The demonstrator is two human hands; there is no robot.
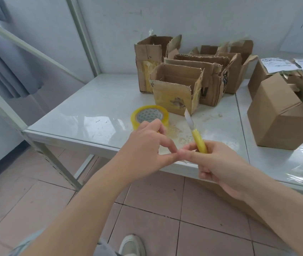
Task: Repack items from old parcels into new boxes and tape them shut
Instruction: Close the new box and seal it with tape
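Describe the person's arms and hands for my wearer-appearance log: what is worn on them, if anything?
Both forearms are bare from the frame's lower edge to the fingers: no long sleeves, gloves, watch or bracelet show. The left hand and right hand carry no rings that I can make out. Near the bottom left corner, a bit of light grey-blue fabric shows, possibly a short sleeve or shirt edge.

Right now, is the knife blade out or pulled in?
Out: the pale blade sticks well past the yellow knife handle, held in the right hand.
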